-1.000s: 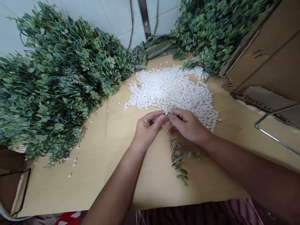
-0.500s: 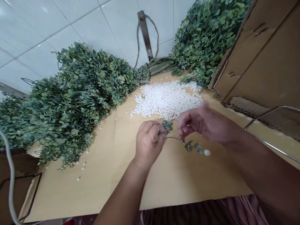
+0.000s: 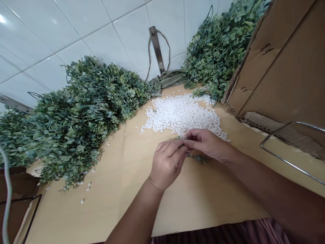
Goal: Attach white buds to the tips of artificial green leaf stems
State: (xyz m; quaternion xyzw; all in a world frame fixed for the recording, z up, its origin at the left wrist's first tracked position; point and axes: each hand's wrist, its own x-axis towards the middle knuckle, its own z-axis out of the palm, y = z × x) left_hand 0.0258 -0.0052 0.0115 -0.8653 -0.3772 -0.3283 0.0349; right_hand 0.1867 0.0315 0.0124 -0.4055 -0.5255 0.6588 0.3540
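Both hands meet over the board, just in front of a spread of small white pieces [image 3: 177, 113]. My left hand [image 3: 169, 162] is closed on a sprig of artificial greenery [image 3: 200, 158], whose thin stem and leaves stick out below the fingers to the right. My right hand [image 3: 203, 142] pinches at the same sprig, thumb and index finger together by the left fingertips. Some leaves peek out above the left fingers; the part between the fingertips is mostly hidden.
A big heap of artificial greenery [image 3: 83, 118] lies on the left, another bunch [image 3: 213, 47] at the back right. A cardboard box [image 3: 279, 67] stands on the right beside a metal wire handle [image 3: 284, 152]. Several loose white pieces [image 3: 88, 186] lie at the left.
My right hand has moved left to the left hand and now pinches the sprig there. The white piece at the sprig's right end no longer shows. The view has shifted slightly.
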